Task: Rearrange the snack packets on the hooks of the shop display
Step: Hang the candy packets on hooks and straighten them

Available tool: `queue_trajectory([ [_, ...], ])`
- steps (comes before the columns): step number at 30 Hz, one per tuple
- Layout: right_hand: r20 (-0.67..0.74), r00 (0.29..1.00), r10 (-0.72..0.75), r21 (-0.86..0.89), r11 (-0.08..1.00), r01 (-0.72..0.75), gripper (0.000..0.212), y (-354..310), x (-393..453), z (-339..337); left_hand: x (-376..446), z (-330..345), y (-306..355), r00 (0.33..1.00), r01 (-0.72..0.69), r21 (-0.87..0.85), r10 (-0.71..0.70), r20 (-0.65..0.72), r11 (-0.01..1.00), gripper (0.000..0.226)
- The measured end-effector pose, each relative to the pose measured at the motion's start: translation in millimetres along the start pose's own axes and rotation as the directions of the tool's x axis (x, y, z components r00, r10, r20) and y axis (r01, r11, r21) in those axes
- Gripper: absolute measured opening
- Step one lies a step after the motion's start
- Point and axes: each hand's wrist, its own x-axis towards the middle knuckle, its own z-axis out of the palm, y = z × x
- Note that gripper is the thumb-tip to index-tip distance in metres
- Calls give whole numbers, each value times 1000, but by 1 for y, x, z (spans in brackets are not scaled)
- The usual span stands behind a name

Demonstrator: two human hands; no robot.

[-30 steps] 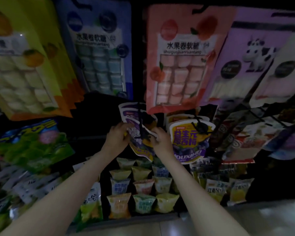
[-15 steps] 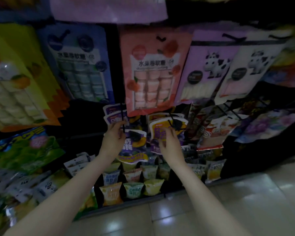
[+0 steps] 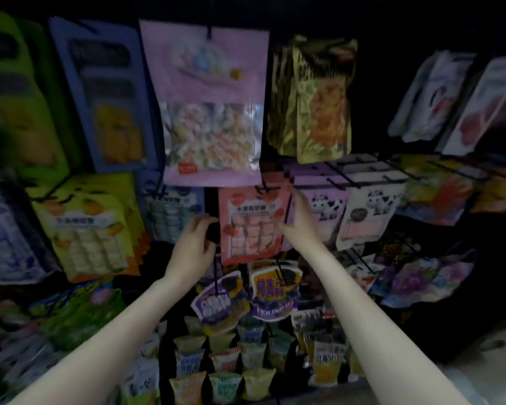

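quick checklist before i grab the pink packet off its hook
1. Pink packet hangs on its hook: ok.
2. Left hand free of other packets: cannot tell, fingers curled near a dark blur.
3. Right hand open and empty: ok.
4. Right hand at the packet's right edge: ok.
5. Hook tip visible for sliding off: cannot tell, dim and blurred.
6. Purple packet below is out of the way: ok.

The peach sweets packet (image 3: pixel 250 226) hangs on a hook between the left hand (image 3: pixel 194 249) and the right hand (image 3: pixel 303 222). Directly above it hangs the marshmallow packet (image 3: pixel 212 112); the cow packets (image 3: pixel 360 211) hang to its right, the citrus packet (image 3: pixel 88 229) well to its left. Below it hang two shaped packets (image 3: pixel 246 290) side by side, and under those stand rows of small pouches (image 3: pixel 225 361).
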Motion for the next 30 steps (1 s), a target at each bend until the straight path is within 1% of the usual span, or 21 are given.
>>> queue_trajectory([
  [2,-4,998,-69,35,997,69,72,-18,10,-3,1,-9,12,996,-33,-29,31,-84,999,41],
  [3,6,997,-82,93,992,81,72,-26,15,-7,2,-15,17,986,-69,-25,64,-156,997,39],
  [5,60,994,-91,262,962,73,74,-40,21,-16,2,-25,23,943,-151,84,169,-286,985,40],
  [6,76,993,-94,320,945,65,75,-45,24,-20,4,-29,25,922,-179,148,219,-320,973,41],
  [7,69,993,-95,341,938,66,74,-49,28,-23,8,-33,27,908,-185,194,243,-341,963,41],
  [10,-22,991,-131,296,946,132,67,-57,39,-30,25,-41,32,907,-130,257,219,-360,958,42],
  [12,-62,988,-138,182,972,147,64,-62,45,-36,36,-43,36,912,-110,302,217,-348,947,42],
  [13,-49,989,-136,141,980,142,64,-63,47,-38,40,-44,38,920,-95,300,198,-337,949,44],
  [14,-9,992,-128,153,980,128,65,-66,49,-39,44,-44,39,927,-76,274,169,-334,959,47],
  [17,129,988,-83,289,956,43,70,-79,50,-32,51,-49,40,936,24,82,6,-351,996,51],
  [18,140,988,-69,297,955,24,72,-84,50,-28,53,-51,40,936,38,26,-26,-351,999,51],
  [19,145,988,-59,288,957,15,72,-87,52,-23,55,-54,39,939,36,10,-31,-343,999,52],
  [20,135,989,-60,261,965,22,71,-91,52,-18,56,-58,37,946,30,21,-22,-323,999,52],
  [21,94,993,-70,192,980,51,69,-94,52,-14,56,-62,34,954,24,41,-11,-299,999,51],
  [23,-100,984,-148,-2,989,148,69,-96,53,-9,54,-71,28,965,2,75,17,-261,997,47],
  [24,-199,956,-217,-57,976,210,71,-99,54,-7,51,-76,25,965,-8,88,31,-261,996,48],
  [25,-264,914,-309,-90,951,296,69,-106,53,-7,48,-80,21,961,-9,113,39,-272,994,48],
  [26,-296,858,-420,-147,907,393,66,-112,52,-4,46,-84,16,957,5,137,35,-289,991,48],
  [27,-296,798,-525,-237,850,471,63,-119,51,-1,43,-88,11,953,31,156,18,-303,987,48],
  [28,-275,745,-607,-336,787,517,60,-126,52,4,40,-92,6,950,61,169,-6,-312,984,50],
  [30,-197,678,-708,-481,672,562,55,-140,55,22,35,-102,-6,947,87,176,-27,-322,980,50],
])
